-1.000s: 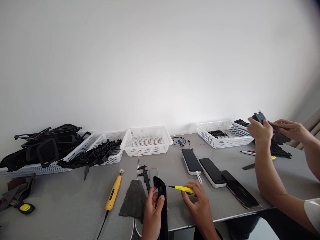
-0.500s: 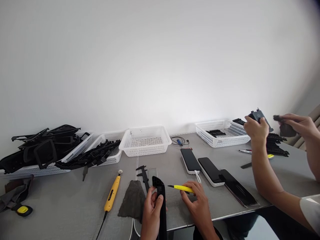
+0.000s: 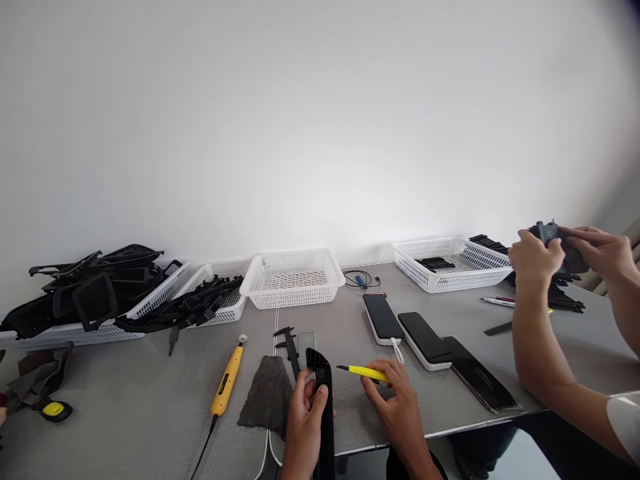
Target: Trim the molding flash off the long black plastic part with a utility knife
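My left hand [image 3: 306, 417] is closed around a long black plastic part [image 3: 326, 437], held upright near the table's front edge; its lower end runs out of view. In my right hand [image 3: 397, 407] is a yellow utility knife [image 3: 367, 373], its dark blade pointing left toward the part's upper end. A small gap separates blade and part. Left of my left hand lie a dark grey cloth [image 3: 269, 393], a black caliper [image 3: 288, 348] and a yellow corded rotary tool [image 3: 227, 383].
White baskets line the wall, some heaped with black plastic parts [image 3: 93, 293]; one white basket [image 3: 293, 300] stands mid-table. Phones and power banks [image 3: 425, 339] lie to the right. A co-worker's hands [image 3: 537, 257] hold a grey part at far right. A cable [image 3: 357, 280] lies behind.
The co-worker's two hands have come together at the grey part. My hands keep their hold, with the knife and black part nearly unmoved. The view has shifted slightly.
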`<action>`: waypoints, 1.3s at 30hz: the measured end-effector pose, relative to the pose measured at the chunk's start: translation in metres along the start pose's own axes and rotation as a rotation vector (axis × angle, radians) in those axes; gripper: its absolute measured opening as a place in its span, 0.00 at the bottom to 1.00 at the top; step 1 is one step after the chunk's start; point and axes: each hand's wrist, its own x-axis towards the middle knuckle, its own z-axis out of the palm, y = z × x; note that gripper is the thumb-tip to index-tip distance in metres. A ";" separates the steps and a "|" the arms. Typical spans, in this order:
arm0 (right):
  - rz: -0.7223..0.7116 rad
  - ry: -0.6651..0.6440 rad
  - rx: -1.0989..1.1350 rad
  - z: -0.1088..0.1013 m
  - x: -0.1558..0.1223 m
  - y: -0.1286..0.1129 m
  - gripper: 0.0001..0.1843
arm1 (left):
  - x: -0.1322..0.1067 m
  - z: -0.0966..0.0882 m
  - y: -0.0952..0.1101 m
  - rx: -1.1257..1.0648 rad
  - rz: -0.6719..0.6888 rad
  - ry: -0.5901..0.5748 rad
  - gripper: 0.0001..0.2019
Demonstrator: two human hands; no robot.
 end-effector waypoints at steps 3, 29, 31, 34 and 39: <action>0.003 0.003 0.000 -0.001 0.000 -0.001 0.09 | 0.000 0.000 0.000 -0.001 -0.005 0.001 0.33; 0.014 0.000 0.000 -0.003 0.000 -0.002 0.15 | -0.003 0.002 0.005 0.014 -0.013 -0.012 0.31; 0.012 -0.004 -0.001 -0.003 -0.001 -0.002 0.15 | -0.003 0.003 0.005 0.011 -0.013 -0.006 0.32; 0.006 -0.008 0.000 -0.003 -0.001 -0.001 0.14 | -0.004 0.003 0.006 0.001 -0.020 -0.009 0.33; 0.000 -0.009 0.002 -0.002 0.000 -0.002 0.10 | -0.005 0.003 0.010 0.032 -0.049 -0.026 0.35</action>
